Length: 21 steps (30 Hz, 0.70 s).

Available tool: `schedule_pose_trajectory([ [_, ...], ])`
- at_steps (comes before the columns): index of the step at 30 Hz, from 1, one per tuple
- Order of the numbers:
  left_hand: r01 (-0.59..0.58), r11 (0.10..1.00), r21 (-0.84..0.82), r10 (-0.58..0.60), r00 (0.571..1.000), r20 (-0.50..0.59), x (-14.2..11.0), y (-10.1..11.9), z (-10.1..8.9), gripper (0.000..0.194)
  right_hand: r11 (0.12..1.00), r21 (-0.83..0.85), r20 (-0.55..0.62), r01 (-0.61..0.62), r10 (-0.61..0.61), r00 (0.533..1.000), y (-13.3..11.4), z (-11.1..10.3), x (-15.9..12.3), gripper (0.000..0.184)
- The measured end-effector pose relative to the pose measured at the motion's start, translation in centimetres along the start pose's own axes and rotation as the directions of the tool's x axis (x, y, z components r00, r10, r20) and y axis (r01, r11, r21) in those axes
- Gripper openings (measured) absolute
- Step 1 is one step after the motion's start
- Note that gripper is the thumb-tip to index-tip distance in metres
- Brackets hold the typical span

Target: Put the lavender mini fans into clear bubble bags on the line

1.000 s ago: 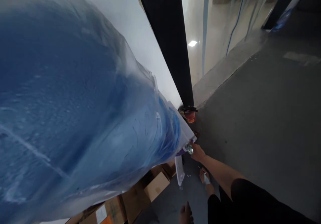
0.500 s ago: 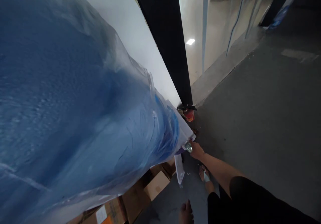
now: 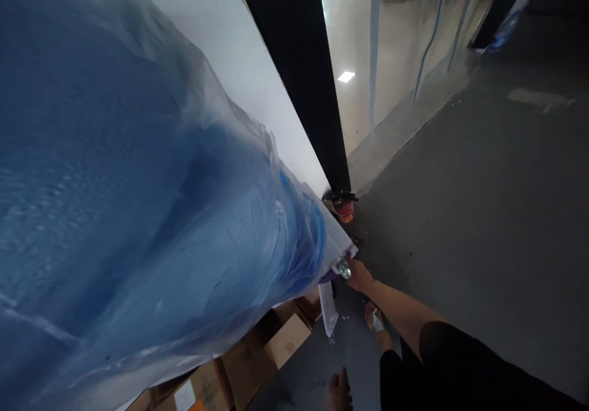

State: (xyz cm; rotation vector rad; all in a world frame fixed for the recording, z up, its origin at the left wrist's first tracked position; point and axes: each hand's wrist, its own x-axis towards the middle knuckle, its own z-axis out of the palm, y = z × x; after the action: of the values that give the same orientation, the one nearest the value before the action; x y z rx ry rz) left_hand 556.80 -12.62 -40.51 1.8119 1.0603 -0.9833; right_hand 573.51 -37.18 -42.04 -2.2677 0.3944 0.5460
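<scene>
A big blue roll wrapped in clear plastic (image 3: 138,215) fills the left of the view and runs down toward the floor. My right hand (image 3: 358,274) reaches down to its low end and is closed on the bunched plastic tail (image 3: 343,267) there. A loose strip of plastic (image 3: 329,310) hangs below that end. My left hand is out of sight, hidden by the roll or outside the picture. My bare feet (image 3: 376,325) stand on the grey floor under my arm.
A black post (image 3: 308,92) stands against a white wall, with a red fire extinguisher (image 3: 343,205) at its foot. Cardboard boxes (image 3: 285,340) lie under the roll. Clear plastic curtain strips (image 3: 427,24) hang at the back. Grey concrete floor (image 3: 483,184) spreads to the right.
The view has drifted slightly; my right hand has kept its hold on the plastic end and shifted a little up and left with the roll.
</scene>
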Motion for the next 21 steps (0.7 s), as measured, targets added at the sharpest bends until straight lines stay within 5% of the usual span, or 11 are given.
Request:
schedule_pose_trajectory([
  [21, -0.008, 1.000, 0.004, 0.008, 1.000, 0.012, 0.24, -0.58, 0.82, 0.048, 1.000, -0.014, -0.035, 0.008, -0.008, 0.999, 0.23, 0.64, 0.13, 0.077],
])
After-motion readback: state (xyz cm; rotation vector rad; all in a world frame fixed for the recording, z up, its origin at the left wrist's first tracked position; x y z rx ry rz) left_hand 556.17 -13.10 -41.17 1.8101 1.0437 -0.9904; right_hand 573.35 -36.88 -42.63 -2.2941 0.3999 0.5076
